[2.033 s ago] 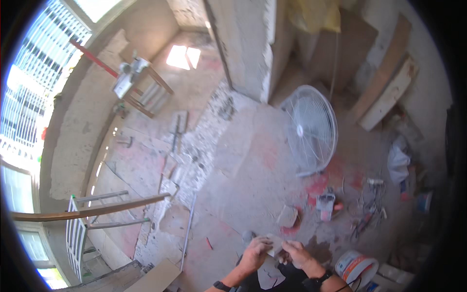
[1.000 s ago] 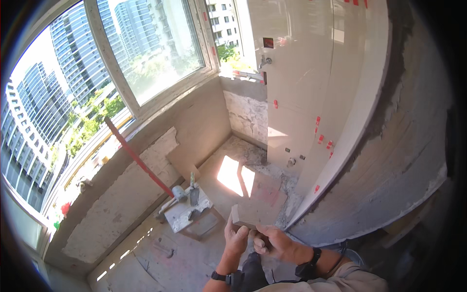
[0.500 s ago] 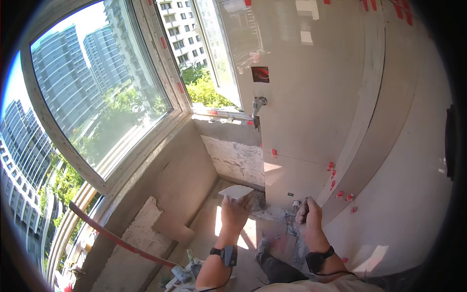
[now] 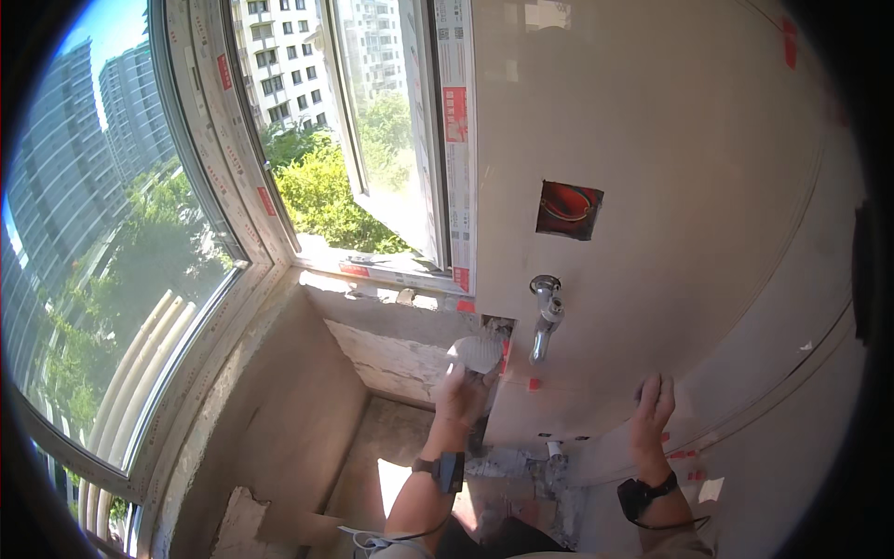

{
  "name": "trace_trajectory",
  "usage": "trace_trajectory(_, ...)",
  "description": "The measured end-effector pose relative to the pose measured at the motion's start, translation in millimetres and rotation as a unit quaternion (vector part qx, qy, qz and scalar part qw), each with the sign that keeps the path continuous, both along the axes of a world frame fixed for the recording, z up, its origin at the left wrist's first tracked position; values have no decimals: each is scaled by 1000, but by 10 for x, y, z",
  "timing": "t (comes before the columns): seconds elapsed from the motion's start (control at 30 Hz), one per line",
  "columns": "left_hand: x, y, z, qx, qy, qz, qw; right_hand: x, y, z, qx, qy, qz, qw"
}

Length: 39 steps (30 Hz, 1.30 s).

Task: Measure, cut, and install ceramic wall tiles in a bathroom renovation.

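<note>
In my left hand (image 4: 463, 396) is a pale, flat piece with a ribbed face (image 4: 476, 353), which looks like a cut bit of tile. My fingers grip its lower edge, and it is raised beside the left edge of the large beige wall panel (image 4: 643, 242). My right hand (image 4: 655, 410) is up close to the lower right part of that panel, its fingers pointing upward and slightly apart, with nothing visible in them. Whether its fingertips touch the panel I cannot tell. A chrome tap (image 4: 547, 317) sticks out of the panel between my hands.
Above the tap is a square cutout (image 4: 569, 210) with red wiring. On the left stands a window frame (image 4: 265, 224) with an open sash, above a low rough wall (image 4: 270, 401). A pipe end (image 4: 555, 450) juts out low down. Red tile clips (image 4: 534, 384) dot the joints.
My view has turned up and come nearer to the tap and cutout. My left hand has carried the ribbed piece up toward the panel edge. My right hand's curled fingers have straightened upward.
</note>
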<state>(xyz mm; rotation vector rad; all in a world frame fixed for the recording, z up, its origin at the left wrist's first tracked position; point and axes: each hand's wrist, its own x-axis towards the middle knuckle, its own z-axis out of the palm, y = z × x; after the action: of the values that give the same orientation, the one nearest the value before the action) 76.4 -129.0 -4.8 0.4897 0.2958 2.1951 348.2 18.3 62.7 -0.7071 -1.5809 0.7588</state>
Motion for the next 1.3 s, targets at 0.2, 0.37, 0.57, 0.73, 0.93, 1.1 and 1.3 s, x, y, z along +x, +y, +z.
trace_trajectory(0.2, -476, 461, -225, 41, 117, 1, 992, -823, 118, -321, 250, -56, -23, 966)
trace_trajectory(0.37, -415, 854, -608, 109, 140, 34, 983, -1269, 457, -539, 493, -59, -63, 866)
trace_trajectory(0.57, -413, 1141, -659, 240, 170, 102, 950, -1460, 508, -892, 547, -3, -118, 829)
trace_trajectory(0.73, -446, 1319, -656, 278, 161, 66, 945, -1562, 539, -989, 615, -38, -226, 755)
trace_trajectory(0.93, -397, 1257, -280, 270, 148, 56, 950, -1563, 490, -977, 624, -64, -275, 728)
trace_trajectory(1.1, -423, 1452, -159, 307, 154, 75, 936, -1642, 514, -980, 630, -55, -292, 718)
trace_trajectory(1.3, -501, 1437, -120, 261, 174, 75, 947, -1662, 530, -998, 634, -58, -298, 712)
